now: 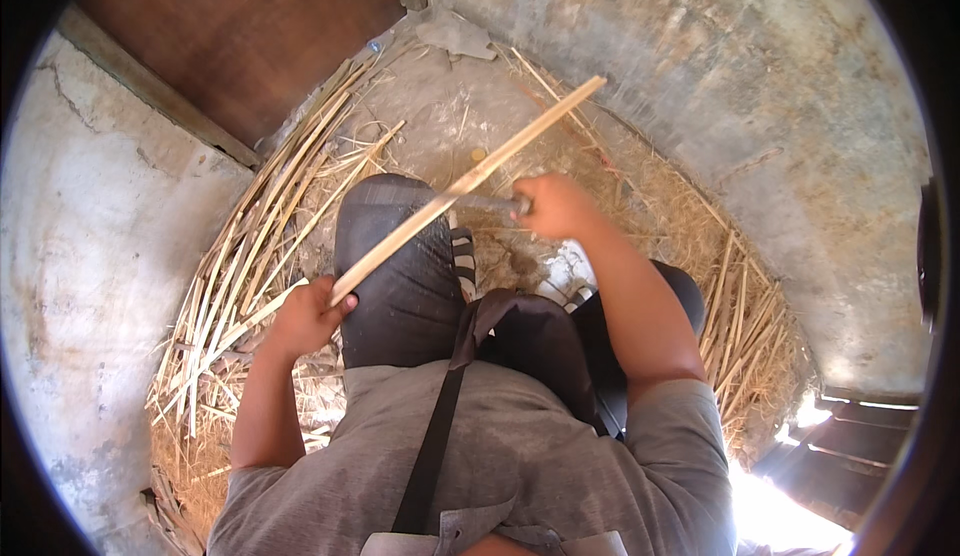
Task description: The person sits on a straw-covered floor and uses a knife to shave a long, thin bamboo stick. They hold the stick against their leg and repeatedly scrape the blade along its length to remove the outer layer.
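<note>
My left hand (307,318) is closed round the near end of a long, pale bamboo strip (520,142). The strip slants up and away to the right, passing over my left knee. In my right hand (556,206) is the handle of a knife (480,201), gripped in closed fingers. Its blade points left and crosses beneath or against the strip just above the knee; which of the two, I cannot tell. Part of the blade is blurred over the dark trouser leg (395,286).
Many split bamboo strips (225,276) lie along the left wall, and more strips (745,316) lie at the right. Fibrous shavings (640,191) cover the floor. A stained wall (720,66) curves round the right side, and a brown wooden panel (250,36) stands at the far left.
</note>
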The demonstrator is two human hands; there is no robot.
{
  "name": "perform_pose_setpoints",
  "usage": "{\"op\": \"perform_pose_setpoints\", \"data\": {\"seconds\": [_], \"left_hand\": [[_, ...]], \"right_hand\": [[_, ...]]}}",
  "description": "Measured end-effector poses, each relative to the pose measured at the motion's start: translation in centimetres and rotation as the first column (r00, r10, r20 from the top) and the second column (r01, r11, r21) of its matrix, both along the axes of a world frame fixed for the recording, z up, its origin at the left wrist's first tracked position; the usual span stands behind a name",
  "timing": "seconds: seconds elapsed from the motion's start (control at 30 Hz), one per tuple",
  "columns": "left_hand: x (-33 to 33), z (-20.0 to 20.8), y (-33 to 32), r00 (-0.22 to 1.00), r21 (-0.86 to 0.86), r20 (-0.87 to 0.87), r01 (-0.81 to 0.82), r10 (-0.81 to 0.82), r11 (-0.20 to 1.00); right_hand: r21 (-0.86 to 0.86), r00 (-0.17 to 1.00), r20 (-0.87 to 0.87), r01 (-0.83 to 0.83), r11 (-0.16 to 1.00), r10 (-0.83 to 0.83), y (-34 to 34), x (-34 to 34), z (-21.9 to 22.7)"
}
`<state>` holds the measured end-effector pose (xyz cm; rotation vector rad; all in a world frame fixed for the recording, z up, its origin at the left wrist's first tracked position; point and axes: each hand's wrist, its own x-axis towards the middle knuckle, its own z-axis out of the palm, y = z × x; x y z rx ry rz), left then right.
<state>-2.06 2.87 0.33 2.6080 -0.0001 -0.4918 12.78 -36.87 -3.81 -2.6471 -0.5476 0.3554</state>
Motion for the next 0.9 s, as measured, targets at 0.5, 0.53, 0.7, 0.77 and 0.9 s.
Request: {"op": "perform_pose_setpoints", "data": {"seconds": [0.5,0.53,0.7,0.77,0.9], "left_hand": [[2.0,0.9,1.6,0.978,-0.058,-0.204,0.040,-0.051,0.998],[2.0,0.6,1.8,0.975,-0.078,-0.209,0.057,-0.072,0.995],[1.9,1.7,0.9,0.968,-0.044,-0.250,0.005,-0.016,0.999],[1.9,1.7,0.8,0.970,-0.018,-0.244,0.013,-0.017,1.000],[1.8,1.7,0.7,0.978,0.032,-0.206,0.038,-0.030,0.999]], "right_hand": [[-0.001,0.999,-0.030,-0.017,1.000,0.017,0.0,-0.2,0.8],[0.059,0.998,-0.056,0.033,0.998,-0.030,-1.0,0.3,-0.4],[0.137,0.947,0.025,0.314,0.940,-0.320,-4.3,1.7,-1.9],[0.101,0.973,0.048,0.222,0.970,-0.227,-3.7,1.0,-1.4],[-0.065,1.000,-0.003,-0.016,0.998,0.016,1.1,-1.9,2.9]]}}
